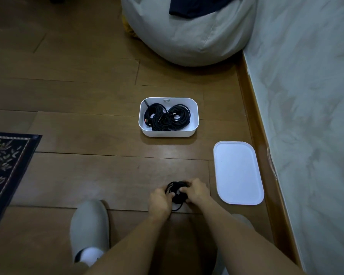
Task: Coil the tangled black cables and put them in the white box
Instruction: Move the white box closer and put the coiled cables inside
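Our left hand (160, 199) and right hand (197, 192) are close together, both gripping the black cable bundle (177, 192). It is likely limp, light and springy, so we pinch across the loops. The white box (168, 133) sits ahead, part-filled.

Bare floor (167, 159) lies open between the hands (179, 194) and white box (168, 133); lid (237, 172) sits right.
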A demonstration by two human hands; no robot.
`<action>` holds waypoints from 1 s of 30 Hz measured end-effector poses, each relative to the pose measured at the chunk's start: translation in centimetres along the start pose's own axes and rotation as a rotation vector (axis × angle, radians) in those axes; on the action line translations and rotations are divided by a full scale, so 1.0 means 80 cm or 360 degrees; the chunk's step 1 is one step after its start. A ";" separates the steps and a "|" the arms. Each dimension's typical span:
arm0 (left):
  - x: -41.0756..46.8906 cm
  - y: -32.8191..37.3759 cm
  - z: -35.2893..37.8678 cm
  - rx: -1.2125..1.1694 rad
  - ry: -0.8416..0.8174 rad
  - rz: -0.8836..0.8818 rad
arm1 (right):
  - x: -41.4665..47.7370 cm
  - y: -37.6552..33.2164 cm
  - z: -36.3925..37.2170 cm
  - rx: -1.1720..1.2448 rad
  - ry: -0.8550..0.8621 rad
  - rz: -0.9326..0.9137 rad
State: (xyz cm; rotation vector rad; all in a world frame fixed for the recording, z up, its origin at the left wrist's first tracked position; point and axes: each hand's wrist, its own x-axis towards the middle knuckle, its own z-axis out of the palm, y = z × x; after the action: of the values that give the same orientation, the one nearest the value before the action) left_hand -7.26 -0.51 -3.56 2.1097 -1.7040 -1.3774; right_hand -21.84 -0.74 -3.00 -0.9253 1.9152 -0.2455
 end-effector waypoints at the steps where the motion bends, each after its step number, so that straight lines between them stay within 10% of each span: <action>1: 0.002 0.000 0.001 -0.0044 0.0010 0.0009 | 0.002 -0.001 0.002 0.0052 0.0006 0.0018; 16: 0.019 -0.001 0.007 -0.0407 0.0020 -0.0127 | 0.005 -0.014 0.020 0.0694 -0.0021 0.0260; 30: 0.112 0.165 -0.104 -0.0483 0.0212 0.0340 | 0.064 -0.154 -0.117 0.0872 0.0263 -0.0216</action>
State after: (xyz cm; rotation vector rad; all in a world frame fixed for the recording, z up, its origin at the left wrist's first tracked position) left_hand -11.55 -16.36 3.76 1.7591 -1.5085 -1.3061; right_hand -24.72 -14.74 4.85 -0.6743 1.7913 -0.9012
